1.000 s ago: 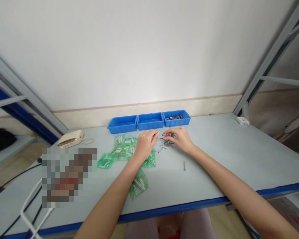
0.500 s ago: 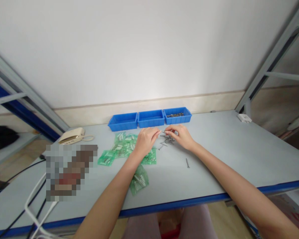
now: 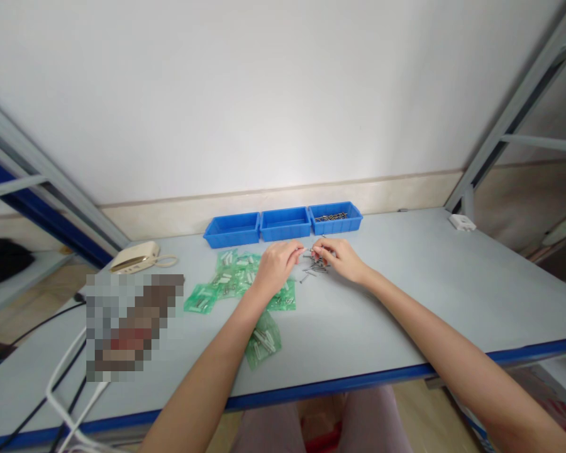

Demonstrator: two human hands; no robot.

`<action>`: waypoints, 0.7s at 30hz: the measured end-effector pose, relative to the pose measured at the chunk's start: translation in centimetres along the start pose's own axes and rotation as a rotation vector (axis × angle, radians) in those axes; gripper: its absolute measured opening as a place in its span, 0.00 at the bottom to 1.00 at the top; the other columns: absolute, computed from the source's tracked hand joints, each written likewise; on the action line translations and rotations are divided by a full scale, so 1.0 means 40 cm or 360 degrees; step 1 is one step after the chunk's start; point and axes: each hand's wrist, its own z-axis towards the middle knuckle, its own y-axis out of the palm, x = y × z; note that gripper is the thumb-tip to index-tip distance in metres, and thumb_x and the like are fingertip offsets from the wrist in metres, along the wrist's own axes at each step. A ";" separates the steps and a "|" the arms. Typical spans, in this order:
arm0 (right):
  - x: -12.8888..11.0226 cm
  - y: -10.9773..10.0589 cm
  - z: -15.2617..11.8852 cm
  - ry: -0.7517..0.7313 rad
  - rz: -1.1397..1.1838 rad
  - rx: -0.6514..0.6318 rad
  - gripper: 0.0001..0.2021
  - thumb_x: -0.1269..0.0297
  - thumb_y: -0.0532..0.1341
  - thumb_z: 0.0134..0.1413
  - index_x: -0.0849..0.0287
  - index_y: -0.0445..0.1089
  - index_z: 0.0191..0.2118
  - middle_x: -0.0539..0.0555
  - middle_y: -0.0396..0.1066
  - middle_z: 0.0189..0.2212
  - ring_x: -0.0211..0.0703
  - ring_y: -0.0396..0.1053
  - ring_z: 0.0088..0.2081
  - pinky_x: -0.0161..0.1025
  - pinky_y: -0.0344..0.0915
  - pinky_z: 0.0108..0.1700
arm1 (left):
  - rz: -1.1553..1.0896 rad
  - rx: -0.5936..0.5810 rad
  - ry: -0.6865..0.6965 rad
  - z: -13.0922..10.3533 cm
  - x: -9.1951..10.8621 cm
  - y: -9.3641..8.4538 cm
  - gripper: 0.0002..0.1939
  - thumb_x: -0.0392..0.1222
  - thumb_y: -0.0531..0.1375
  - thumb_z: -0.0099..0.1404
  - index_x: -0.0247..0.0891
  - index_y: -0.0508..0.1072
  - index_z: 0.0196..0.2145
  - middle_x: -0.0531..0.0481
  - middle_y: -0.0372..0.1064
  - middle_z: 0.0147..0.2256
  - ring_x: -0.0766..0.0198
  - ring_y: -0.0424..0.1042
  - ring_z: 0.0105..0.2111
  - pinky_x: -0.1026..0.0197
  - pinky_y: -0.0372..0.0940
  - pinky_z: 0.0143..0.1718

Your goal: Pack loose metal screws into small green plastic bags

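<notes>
Loose grey screws [image 3: 317, 267] lie in a small pile on the table between my hands. My right hand [image 3: 337, 255] hovers at the pile's right side, thumb and fingers pinched on a screw [image 3: 313, 249]. My left hand [image 3: 279, 261] is closed in a pinch just left of the pile, its fingertips close to the right ones. A small pale tip shows there, too small to name. Beneath and beside my left hand are several green plastic bags [image 3: 238, 277] with white plugs and screws inside. Another green bag [image 3: 265, 340] lies nearer, by my left forearm.
Three blue bins stand in a row along the wall: a left bin [image 3: 233, 238], a middle bin [image 3: 285, 233] and a right bin [image 3: 336, 228] holding screws. A cream-coloured box [image 3: 136, 257], cables [image 3: 59, 393] and a pixelated patch are on the left. A white block [image 3: 462, 222] sits far right.
The single screw that lay apart, near my right forearm, is gone from the table. Both hands are in nearly the same place, still pinched above the pile.
</notes>
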 end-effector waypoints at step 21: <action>0.012 0.002 0.004 -0.0029 0.0074 0.0095 0.11 0.57 0.57 0.54 0.58 0.71 0.34 0.50 0.73 0.29 0.37 0.67 0.28 0.33 0.60 0.33 | 0.0185 0.0015 -0.0017 -0.002 0.007 -0.006 0.18 0.45 0.48 0.67 0.37 0.70 0.25 0.51 0.66 0.21 0.65 0.64 0.25 0.63 0.55 0.31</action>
